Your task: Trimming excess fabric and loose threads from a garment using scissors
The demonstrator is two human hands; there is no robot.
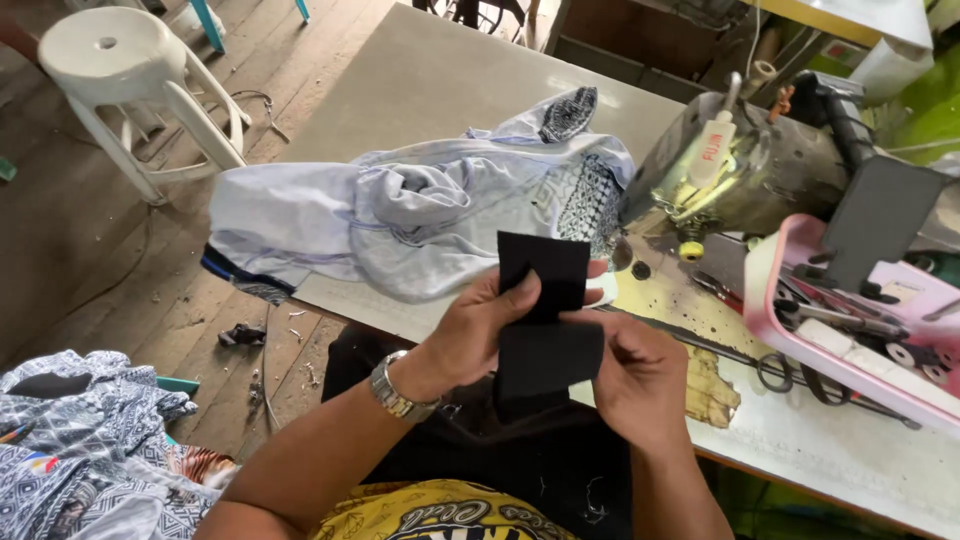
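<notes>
Yellow printed shirt (440,512) at the very bottom of the shot, then dark cloth (530,450) draped over the lap, and just past that both hands are up in front of the near edge of the bench (800,440). Left hand (478,335), with a metal watch (397,392) on the wrist, has its thumb and fingers pinched on a black fabric piece (545,320), thumb pressed on the front of the upper part. Right hand (640,375) is closed on the lower right edge of the same piece. So both hands are clamped on it, close together, nearly touching. The fabric is held in the air above the bench's near edge, looks folded or made of two layers, upper bit standing up, lower bit wider.

On the bench behind it, a crumpled pale blue garment (400,215) with patterned black and white patches lies along the left edge, partly hanging off. Sewing machine (740,165) sits toward the far right corner. Pink tray (850,320) with metal tools in it is at the right edge, and scissors (800,375) lie just in front of it on the bench.

Off the bench: white plastic stool (140,80) on the wooden floor (80,230) far left, and a heap of patterned clothes (90,450) at the bottom left corner of the view.
</notes>
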